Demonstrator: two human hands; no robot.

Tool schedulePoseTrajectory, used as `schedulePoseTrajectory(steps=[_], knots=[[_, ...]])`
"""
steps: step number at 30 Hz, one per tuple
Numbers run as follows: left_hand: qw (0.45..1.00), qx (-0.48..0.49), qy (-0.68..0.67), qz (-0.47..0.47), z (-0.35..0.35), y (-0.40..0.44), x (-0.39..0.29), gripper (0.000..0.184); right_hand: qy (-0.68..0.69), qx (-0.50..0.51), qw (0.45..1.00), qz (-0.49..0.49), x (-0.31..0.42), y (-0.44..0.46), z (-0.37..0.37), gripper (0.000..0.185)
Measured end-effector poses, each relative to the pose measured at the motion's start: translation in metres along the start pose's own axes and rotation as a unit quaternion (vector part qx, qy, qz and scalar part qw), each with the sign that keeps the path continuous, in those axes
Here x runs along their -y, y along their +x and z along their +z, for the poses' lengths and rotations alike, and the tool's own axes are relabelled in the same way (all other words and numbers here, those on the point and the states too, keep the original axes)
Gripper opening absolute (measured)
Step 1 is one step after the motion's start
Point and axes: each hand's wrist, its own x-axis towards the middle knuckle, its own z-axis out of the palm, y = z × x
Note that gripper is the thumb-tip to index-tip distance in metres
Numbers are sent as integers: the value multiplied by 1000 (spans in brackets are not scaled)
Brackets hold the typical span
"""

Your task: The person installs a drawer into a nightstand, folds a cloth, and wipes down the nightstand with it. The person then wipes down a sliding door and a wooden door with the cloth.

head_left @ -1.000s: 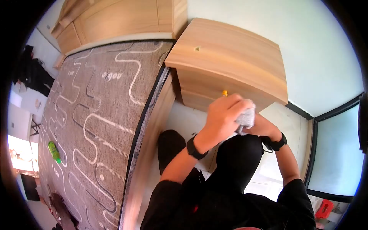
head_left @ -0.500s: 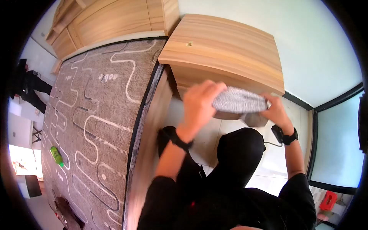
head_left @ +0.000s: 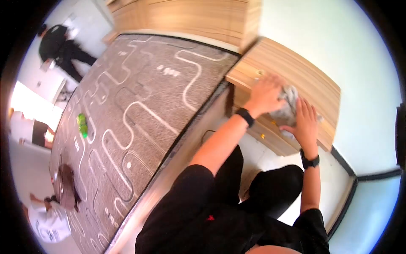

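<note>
A crumpled grey-and-white cloth (head_left: pixel 288 103) lies on the front part of the wooden nightstand's top (head_left: pixel 315 84). My left hand (head_left: pixel 267 94) is on the cloth's left side, its fingers bent over the fabric and slightly blurred. From the right, my right hand (head_left: pixel 305 122) grips the cloth between its thumb and its long-stretched fingers. Part of the cloth is hidden behind both hands. Below the top, the nightstand's drawer front shows a small yellow knob (head_left: pixel 262 136).
To the left lies a grey patterned mattress (head_left: pixel 139 97) with a green bottle (head_left: pixel 82 125) and a brown bag (head_left: pixel 65 186) on it. A wooden headboard (head_left: pixel 190 19) stands behind it. One person (head_left: pixel 63 48) is at the far left, another (head_left: pixel 48 220) at lower left.
My hands have brought the cloth from in front of the nightstand onto its top, where it is now crumpled. The view has turned left, showing more of the room and another person.
</note>
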Motion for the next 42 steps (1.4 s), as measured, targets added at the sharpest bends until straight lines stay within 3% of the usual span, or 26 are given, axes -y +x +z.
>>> schedulePoseTrajectory(steps=[5, 7, 10, 15, 20, 24, 30, 32, 33, 35, 37, 38, 39, 42], knots=[[998, -54, 10, -23, 4, -7, -3, 55, -31, -82, 996, 5, 12, 1, 25, 93], [997, -74, -5, -8, 8, -6, -3, 54, -158, -53, 984, 68, 24, 5, 29, 90], [996, -86, -25, -20, 4, -7, -5, 52, -182, -90, 976, 76, 36, 10, 41, 89], [994, -112, -9, -16, 14, -9, -2, 50, -139, -139, 979, 48, 32, 7, 49, 85], [996, -34, -18, -86, -5, -6, -13, 52, -125, -108, 986, 17, 24, 1, 33, 79], [996, -90, 24, 14, -2, -5, -7, 50, -101, -106, 988, -56, 5, -8, 16, 64], [995, -92, -17, 25, 6, 4, -1, 49, -50, -82, 995, 16, -18, -39, -5, 70], [997, -73, -15, 0, 5, -6, -12, 51, -64, -130, 989, 10, -16, -44, 1, 71], [997, -63, -37, 0, 7, -16, -22, 51, -51, -118, 992, 15, -14, -43, 3, 70], [988, -74, 122, 50, 12, -28, -47, 49, -36, -81, 996, 5, -16, -34, 6, 69], [989, -36, 99, 107, 10, -44, -60, 51, -53, -64, 997, 4, -32, -33, -6, 68], [983, 3, 103, 152, 8, -44, -58, 52, 8, -7, 999, -49, -41, -30, -16, 69], [980, -13, 98, 171, 8, -37, -55, 52, 70, 52, 991, -105, -51, -26, -27, 70], [971, 0, 69, 228, 2, -33, -52, 55, 132, 114, 975, -136, -73, -34, -65, 75]])
